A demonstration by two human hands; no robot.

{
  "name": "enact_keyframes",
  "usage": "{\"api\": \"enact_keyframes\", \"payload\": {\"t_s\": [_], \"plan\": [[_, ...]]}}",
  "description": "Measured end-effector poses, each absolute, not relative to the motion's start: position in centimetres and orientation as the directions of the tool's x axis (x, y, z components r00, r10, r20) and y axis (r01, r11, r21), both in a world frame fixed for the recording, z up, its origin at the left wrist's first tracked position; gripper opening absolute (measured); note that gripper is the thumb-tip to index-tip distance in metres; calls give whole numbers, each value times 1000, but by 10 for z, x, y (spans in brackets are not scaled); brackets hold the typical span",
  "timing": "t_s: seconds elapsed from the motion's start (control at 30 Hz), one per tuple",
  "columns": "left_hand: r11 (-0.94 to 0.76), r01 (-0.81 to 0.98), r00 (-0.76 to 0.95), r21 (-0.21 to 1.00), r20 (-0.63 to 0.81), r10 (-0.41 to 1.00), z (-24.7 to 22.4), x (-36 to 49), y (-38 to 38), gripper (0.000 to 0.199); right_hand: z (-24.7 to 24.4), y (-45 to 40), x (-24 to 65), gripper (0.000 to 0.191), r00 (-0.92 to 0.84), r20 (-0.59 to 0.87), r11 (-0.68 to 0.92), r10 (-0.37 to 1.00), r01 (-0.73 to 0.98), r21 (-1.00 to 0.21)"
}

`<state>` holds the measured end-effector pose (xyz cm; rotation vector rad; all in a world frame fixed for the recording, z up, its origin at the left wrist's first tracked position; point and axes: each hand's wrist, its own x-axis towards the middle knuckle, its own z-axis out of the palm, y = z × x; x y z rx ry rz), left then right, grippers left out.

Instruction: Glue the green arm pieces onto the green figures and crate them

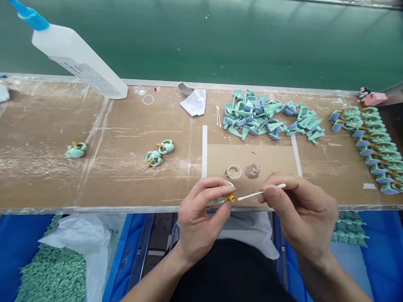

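While the left hand [201,216] pinches a small teal figure [232,197] between its fingers, mustard end pointing right, the right hand [304,214] grips a white cotton swab [252,195] in its fingers, the lower tip just beside that mustard end. Both are above the near edge of the counter [126,184]. Just beyond the left hand sit a round dish [239,172] and, to its right, a brown smear [252,171]. Farther back lies a heap of green-and-purple pieces [248,111], with two spare swabs [218,116] on its left. Two loose figures [154,157] rest left of the hands; rows of assembled figures [378,147] line the right end.
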<state>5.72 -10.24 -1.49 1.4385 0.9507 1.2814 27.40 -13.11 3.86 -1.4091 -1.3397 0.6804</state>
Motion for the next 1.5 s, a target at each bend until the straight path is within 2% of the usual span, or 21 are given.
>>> {"api": "enact_keyframes", "payload": {"t_s": [0.53,0.77,0.87,1.0,1.13,1.2,1.3,1.43,1.5], "plan": [[-216,-39,158,976,220,963,-12,57,-105,40,43,-130,265,15,123,226,173,966,340,-924],[-174,-18,133,985,175,975,-15,58,-104,27,23,-118,276,22,343,158,103,926,174,-979],[-160,-10,127,987,160,979,-13,57,-103,21,11,-108,282,20,369,189,73,910,306,-949],[-128,-20,130,992,129,983,-10,56,-102,18,2,-97,278,18,212,223,71,952,554,-830],[-96,1,123,995,95,988,-10,53,-101,15,-3,-84,283,23,68,191,113,979,600,-792],[-89,6,107,996,88,990,-11,51,-100,13,-3,-73,303,25,135,176,56,975,618,-784],[-53,4,71,999,53,996,-12,50,-101,11,-3,-52,348,29,327,249,-75,912,729,-681],[-10,2,70,1000,10,997,-10,52,-102,10,-11,-22,387,18,299,227,-119,927,808,-578],[-15,-1,69,1000,15,998,-10,53,-102,10,-19,-12,387,23,291,203,-142,935,831,-537]]}}
